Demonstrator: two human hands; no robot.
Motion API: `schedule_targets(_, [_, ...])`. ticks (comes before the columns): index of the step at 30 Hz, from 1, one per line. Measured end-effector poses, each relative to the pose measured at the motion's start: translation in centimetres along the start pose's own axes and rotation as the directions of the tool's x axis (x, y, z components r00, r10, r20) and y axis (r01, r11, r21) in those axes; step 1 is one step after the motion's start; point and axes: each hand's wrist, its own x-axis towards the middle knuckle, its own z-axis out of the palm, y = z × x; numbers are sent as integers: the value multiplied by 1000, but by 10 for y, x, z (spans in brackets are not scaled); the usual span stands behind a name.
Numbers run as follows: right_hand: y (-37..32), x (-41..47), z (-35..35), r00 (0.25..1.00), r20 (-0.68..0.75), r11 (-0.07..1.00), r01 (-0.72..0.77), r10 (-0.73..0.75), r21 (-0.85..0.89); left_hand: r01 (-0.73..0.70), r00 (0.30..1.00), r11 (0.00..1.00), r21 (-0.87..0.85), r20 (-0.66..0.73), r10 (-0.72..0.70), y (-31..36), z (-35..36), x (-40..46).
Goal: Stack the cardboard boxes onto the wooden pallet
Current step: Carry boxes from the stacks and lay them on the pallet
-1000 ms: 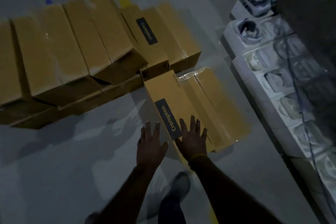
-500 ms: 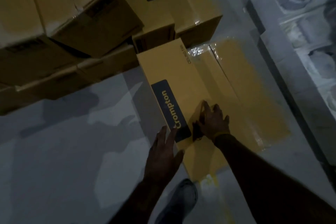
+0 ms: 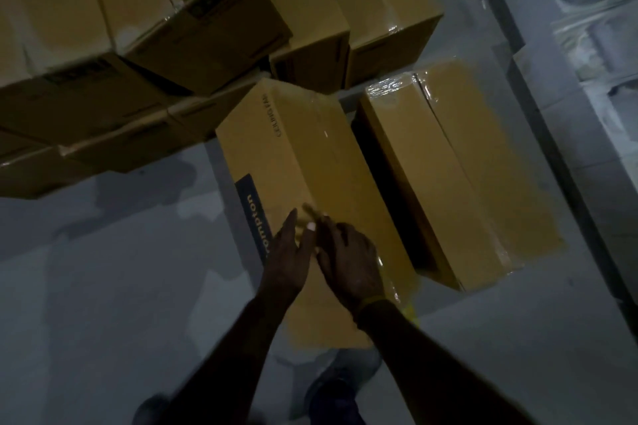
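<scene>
A long cardboard box (image 3: 310, 162) with a dark label strip is seen tipped up away from its neighbour, a second box (image 3: 459, 176) lying on the grey floor (image 3: 103, 286); a dark gap shows between the two. Both hands are laid on the near end of the tipped box's upper face: the left hand (image 3: 288, 259) with fingers stretched out flat near the label, the right hand (image 3: 348, 259) close beside it, its fingers partly bent over the surface. Whether anything is pinched by the right hand cannot be told, as the fingertips are blurred. The step in hand is judged to be the picking up of this box. A stack of similar boxes (image 3: 145, 34) is seen just beyond, touching its far end; no wooden pallet can be made out under it. For the next move, a firm hold on both long sides would be called for, so that the box can be lifted clear of its neighbour and carried to the stack.
</scene>
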Motion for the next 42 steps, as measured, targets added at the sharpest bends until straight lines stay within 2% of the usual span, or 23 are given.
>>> schedule_targets(3, [-8, 0, 16, 996, 66, 998, 56, -54, -27, 50, 994, 995, -86, -89, -57, -20, -13, 6])
schedule_targets(7, [-7, 8, 32, 988, 154, 990, 0, 21, -138, 154, 962, 979, -132, -207, -179, -60, -33, 10])
schedule_targets(10, [0, 20, 43, 967, 250, 981, -4, 53, -192, 203, 947, 963, -175, -216, -239, -98, -53, 17])
schedule_targets(18, [22, 57, 76, 942, 332, 942, 71, 45, -327, 208, 938, 946, -248, -225, -265, -160, -67, 40])
schedule_targets(21, [21, 63, 84, 936, 352, 942, 136, -20, -306, 183, 941, 973, -139, -264, -214, -161, -59, 40])
schedule_targets(24, [23, 70, 93, 937, 347, 955, 135, -37, -264, 104, 951, 989, 102, -300, -69, -164, -51, 45])
schedule_targets(27, [25, 76, 102, 946, 324, 979, 82, -17, -188, 20, 960, 949, 316, -271, 70, -173, -50, 57])
schedule_targets(31, [23, 78, 110, 966, 255, 992, 7, 27, -128, 41, 946, 939, 342, -316, 74, -176, -51, 68])
schedule_targets(35, [6, 70, 109, 982, 184, 984, -13, 46, -175, 76, 938, 919, 388, -340, 66, -173, -51, 59])
schedule_targets(42, [-56, 30, 69, 980, 178, 986, -57, 85, -159, 97, 927, 853, 512, -358, 110, -152, -85, 6])
